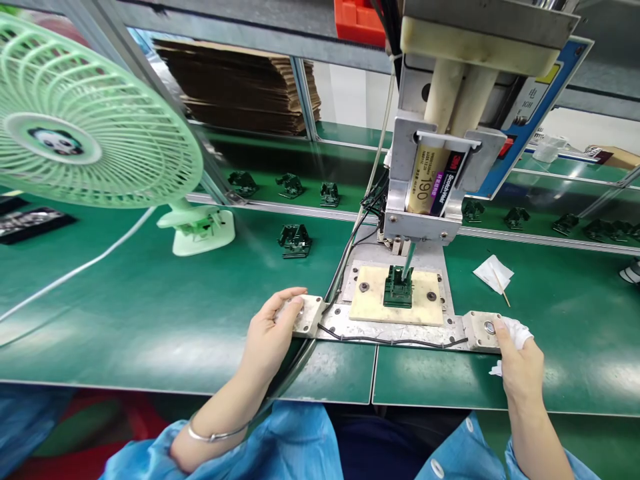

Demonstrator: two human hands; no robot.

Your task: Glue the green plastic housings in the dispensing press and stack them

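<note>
A glue dispensing machine (440, 167) with a 3M cartridge stands over a beige fixture plate (370, 307). A dark green part (398, 288) sits on that plate under the nozzle tip. My left hand (273, 333) rests with fingers stretched over the left button block (309, 315). My right hand (517, 363) touches the round button on the right block (483, 328) with its index finger, and a white tissue (517, 331) is tucked in its curled fingers.
A light green table fan (90, 113) stands at the left with its white cable trailing over the green mat. Another green part (295, 240) lies behind the left hand. More parts ride a conveyor (290, 185) beyond. A wipe and stick (494, 273) lie at right.
</note>
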